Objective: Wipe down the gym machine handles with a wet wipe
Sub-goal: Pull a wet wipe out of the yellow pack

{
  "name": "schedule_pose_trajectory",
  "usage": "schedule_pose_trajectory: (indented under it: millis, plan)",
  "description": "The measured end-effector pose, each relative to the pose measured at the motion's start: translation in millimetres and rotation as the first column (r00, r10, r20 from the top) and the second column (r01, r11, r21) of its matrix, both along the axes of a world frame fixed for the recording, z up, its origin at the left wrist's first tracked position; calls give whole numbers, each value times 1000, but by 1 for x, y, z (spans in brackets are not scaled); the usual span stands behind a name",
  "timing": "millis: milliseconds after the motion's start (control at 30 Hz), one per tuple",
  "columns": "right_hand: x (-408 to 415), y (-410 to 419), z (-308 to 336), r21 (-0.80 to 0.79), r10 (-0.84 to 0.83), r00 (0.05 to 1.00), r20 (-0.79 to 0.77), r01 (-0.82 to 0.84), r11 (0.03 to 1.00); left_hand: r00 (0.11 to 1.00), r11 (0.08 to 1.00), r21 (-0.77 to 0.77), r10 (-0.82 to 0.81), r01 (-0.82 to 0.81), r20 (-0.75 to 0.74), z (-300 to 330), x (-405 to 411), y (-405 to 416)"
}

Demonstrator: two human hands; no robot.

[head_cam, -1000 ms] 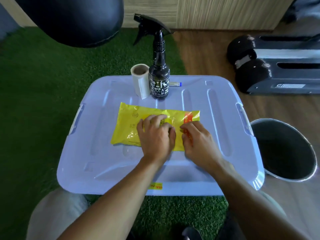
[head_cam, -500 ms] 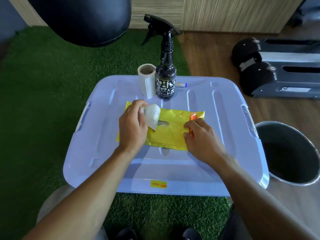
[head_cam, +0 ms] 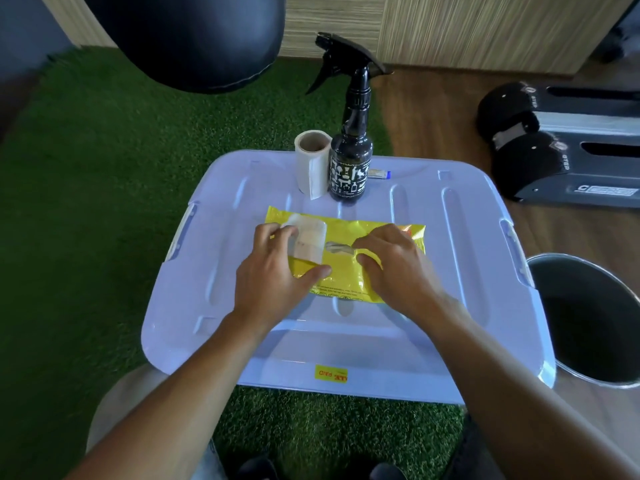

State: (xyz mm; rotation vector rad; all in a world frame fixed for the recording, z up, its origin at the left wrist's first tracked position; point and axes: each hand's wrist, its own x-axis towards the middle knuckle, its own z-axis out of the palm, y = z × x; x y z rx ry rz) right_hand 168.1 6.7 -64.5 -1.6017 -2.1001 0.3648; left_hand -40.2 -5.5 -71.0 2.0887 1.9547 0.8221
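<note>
A yellow wet-wipe pack (head_cam: 341,277) lies flat on a pale blue plastic bin lid (head_cam: 467,289). Its white seal flap (head_cam: 308,242) is peeled back to the left, baring the slot, where a bit of wipe (head_cam: 337,247) pokes out. My left hand (head_cam: 273,278) holds the flap down against the pack's left part, thumb on the pack's front edge. My right hand (head_cam: 394,265) rests on the pack's right part, with fingertips touching the poking wipe. No machine handle is clearly in view.
A black spray bottle (head_cam: 349,161) and a white paper roll (head_cam: 311,164) stand at the lid's far edge. A metal bin (head_cam: 588,320) stands on the right. Black dumbbells in a rack (head_cam: 540,147) lie far right. A black punching bag (head_cam: 194,39) hangs top left over green turf.
My left hand peeled the seal flap open and now lays it back flat to the left. My right hand slid from the pack's right end toward the bared slot.
</note>
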Motion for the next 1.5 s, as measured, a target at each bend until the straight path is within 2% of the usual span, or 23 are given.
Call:
schedule_pose_trajectory:
  millis: [167,433,633,833,1000,1100,1300,1500]
  plan:
    - [-10,6,-2,51,6,995,97,-11,999,999,1000,12,-1,1,34,4,5,1]
    - [-22,2,-1,107,-107,966,235,84,991,999,1000,-22,18,-17,40,9,10,1]
    - [-36,14,3,30,-183,920,347,184,982,1000,1000,-6,-1,1,29,5,7,2]
    - [-34,16,-2,0,-131,953,274,136,991,1000,1000,-13,-7,8,21,4,7,3]
    - [-17,13,-1,-28,31,996,81,-29,999,999,1000,-26,-8,9,39,5,7,3]
    - [-11,13,1,-61,59,998,8,-58,996,999,999,-44,-4,7,49,6,8,3]
    - [-16,11,7,-114,27,999,39,-22,993,999,999,-54,-7,10,39,8,8,2]
    - [-23,12,11,-98,24,999,41,-20,995,999,998,-59,-12,14,40,8,9,3]
